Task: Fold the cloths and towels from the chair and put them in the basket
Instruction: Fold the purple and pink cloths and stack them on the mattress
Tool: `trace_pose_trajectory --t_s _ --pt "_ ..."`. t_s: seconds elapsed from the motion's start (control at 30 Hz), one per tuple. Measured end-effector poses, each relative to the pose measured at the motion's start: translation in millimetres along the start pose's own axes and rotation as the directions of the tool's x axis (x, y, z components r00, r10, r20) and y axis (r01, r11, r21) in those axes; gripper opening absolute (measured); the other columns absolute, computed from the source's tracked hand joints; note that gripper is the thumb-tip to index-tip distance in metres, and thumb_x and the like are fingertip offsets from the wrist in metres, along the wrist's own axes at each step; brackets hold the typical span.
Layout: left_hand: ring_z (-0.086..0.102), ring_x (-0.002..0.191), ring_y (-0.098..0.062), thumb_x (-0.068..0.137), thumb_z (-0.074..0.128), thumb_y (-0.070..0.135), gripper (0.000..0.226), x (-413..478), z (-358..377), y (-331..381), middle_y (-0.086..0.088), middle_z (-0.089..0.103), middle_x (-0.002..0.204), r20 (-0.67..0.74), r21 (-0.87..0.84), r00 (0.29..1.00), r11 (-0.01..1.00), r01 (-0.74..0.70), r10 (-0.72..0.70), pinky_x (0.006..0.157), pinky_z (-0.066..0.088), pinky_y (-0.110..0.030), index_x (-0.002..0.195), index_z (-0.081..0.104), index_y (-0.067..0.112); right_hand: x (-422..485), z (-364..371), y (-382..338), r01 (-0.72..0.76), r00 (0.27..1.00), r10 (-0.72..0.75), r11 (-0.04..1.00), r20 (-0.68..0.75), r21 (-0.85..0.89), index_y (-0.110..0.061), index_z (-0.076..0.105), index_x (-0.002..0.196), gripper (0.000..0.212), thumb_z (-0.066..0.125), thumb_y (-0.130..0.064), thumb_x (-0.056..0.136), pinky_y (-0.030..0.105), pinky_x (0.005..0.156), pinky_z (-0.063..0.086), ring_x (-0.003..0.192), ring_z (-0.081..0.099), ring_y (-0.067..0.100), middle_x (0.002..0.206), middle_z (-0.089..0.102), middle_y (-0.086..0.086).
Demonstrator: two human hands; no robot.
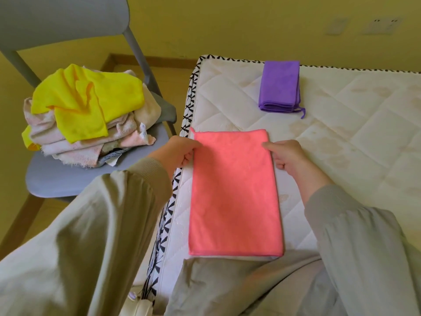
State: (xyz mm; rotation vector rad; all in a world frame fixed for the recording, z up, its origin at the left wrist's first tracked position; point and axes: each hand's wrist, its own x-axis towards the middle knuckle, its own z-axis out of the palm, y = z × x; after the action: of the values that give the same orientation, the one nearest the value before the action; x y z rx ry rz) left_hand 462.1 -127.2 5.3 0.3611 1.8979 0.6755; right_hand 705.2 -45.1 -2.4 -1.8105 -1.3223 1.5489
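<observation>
I see the pink cloth (234,192) lying flat on the mattress (341,133), folded to a long rectangle near the mattress's left edge. My left hand (180,151) pinches the cloth's left edge near the far end, fingers curled. My right hand (284,156) pinches the right edge opposite, thumb on the cloth. A folded purple cloth (279,86) lies farther back on the mattress, well apart. On the chair (68,179) to the left, a yellow cloth (88,99) tops a pile of pale towels (91,142).
</observation>
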Motion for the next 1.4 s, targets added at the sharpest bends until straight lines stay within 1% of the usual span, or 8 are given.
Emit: trace_pose_trajectory --t_s 0.17,0.33,0.47,0.6,0.73,0.9,1.23,1.4 --pt "0.047 0.030 -0.005 0.095 0.050 0.005 0.015 -5 -2 9 -0.002 0.058 0.045 0.184 -0.312 0.981 0.942 0.123 -0.067 0.030 0.034 -0.012 0.080 0.052 0.007 -6 6 -10 -0.149 0.975 0.122 0.978 0.187 0.143 -0.009 0.048 0.070 0.023 0.051 -0.002 0.092 0.012 0.031 0.028 0.027 0.041 0.005 0.044 0.056 0.004" --pt "0.070 0.072 -0.025 0.098 0.039 0.004 0.022 -17 3 21 -0.018 0.071 0.084 0.188 -0.513 0.977 0.858 0.010 0.101 0.060 0.059 -0.030 0.120 0.041 0.005 -11 4 -20 -0.135 0.974 0.038 0.891 0.224 0.433 -0.009 0.046 0.080 0.021 0.039 0.001 0.097 0.025 0.061 0.057 0.064 0.069 0.018 0.089 0.066 0.019" --pt "0.068 0.094 -0.032 0.093 0.027 0.012 0.035 -24 -2 41 -0.021 0.068 0.104 0.138 -0.626 0.964 0.774 -0.092 0.226 0.084 0.053 -0.038 0.121 0.043 0.001 -12 4 -41 -0.074 0.971 -0.075 0.811 0.228 0.580 -0.013 0.051 0.087 0.028 0.030 -0.025 0.101 0.032 0.079 0.051 0.087 0.064 0.020 0.106 0.062 0.015" --pt "0.071 0.091 -0.024 0.096 0.026 0.031 0.050 -32 -9 57 -0.016 0.072 0.099 0.073 -0.617 0.930 0.749 -0.241 0.360 0.076 0.053 -0.030 0.126 0.053 0.001 -18 -6 -60 0.044 0.981 -0.154 0.759 0.114 0.650 -0.009 0.061 0.089 0.050 0.031 -0.047 0.100 0.035 0.090 0.049 0.092 0.065 0.022 0.091 0.067 0.008" --pt "0.070 0.086 -0.025 0.100 0.037 0.036 0.041 -43 -4 41 -0.013 0.072 0.084 0.073 -0.585 0.939 0.777 -0.232 0.335 0.074 0.057 -0.031 0.105 0.059 0.003 -24 -13 -57 0.087 0.988 -0.146 0.787 0.047 0.611 -0.012 0.059 0.073 0.026 0.052 -0.023 0.095 0.026 0.063 0.055 0.060 0.063 0.009 0.059 0.065 -0.002" --pt "0.058 0.055 -0.014 0.088 0.055 -0.002 0.012 -48 8 2 -0.009 0.054 0.071 0.073 -0.446 0.960 0.870 -0.211 0.270 0.057 0.058 -0.026 0.084 0.060 0.008 -31 -16 -27 -0.048 0.991 -0.022 0.869 0.135 0.492 -0.012 0.053 0.072 0.026 0.051 0.009 0.086 0.014 0.040 0.042 0.049 0.055 0.009 0.044 0.057 -0.005" --pt "0.058 0.062 -0.018 0.085 0.054 -0.013 0.030 -60 26 -63 -0.015 0.054 0.083 -0.017 -0.439 0.989 0.888 -0.137 0.144 0.047 0.056 -0.025 0.107 0.050 0.007 -64 -14 22 -0.346 0.935 0.315 0.911 0.164 0.224 -0.004 0.053 0.082 0.012 0.055 0.005 0.089 0.022 0.036 0.049 0.067 0.056 0.017 0.079 0.058 0.009" --pt "0.060 0.063 -0.027 0.079 0.059 -0.012 0.047 -57 28 -71 -0.015 0.057 0.086 -0.096 -0.210 0.980 0.958 -0.193 0.176 0.074 0.058 -0.046 0.120 0.046 0.006 -74 -15 29 -0.346 0.933 0.322 0.926 0.162 0.152 0.000 0.052 0.082 0.010 0.057 0.003 0.090 0.027 0.035 0.049 0.067 0.056 0.020 0.078 0.057 0.012"
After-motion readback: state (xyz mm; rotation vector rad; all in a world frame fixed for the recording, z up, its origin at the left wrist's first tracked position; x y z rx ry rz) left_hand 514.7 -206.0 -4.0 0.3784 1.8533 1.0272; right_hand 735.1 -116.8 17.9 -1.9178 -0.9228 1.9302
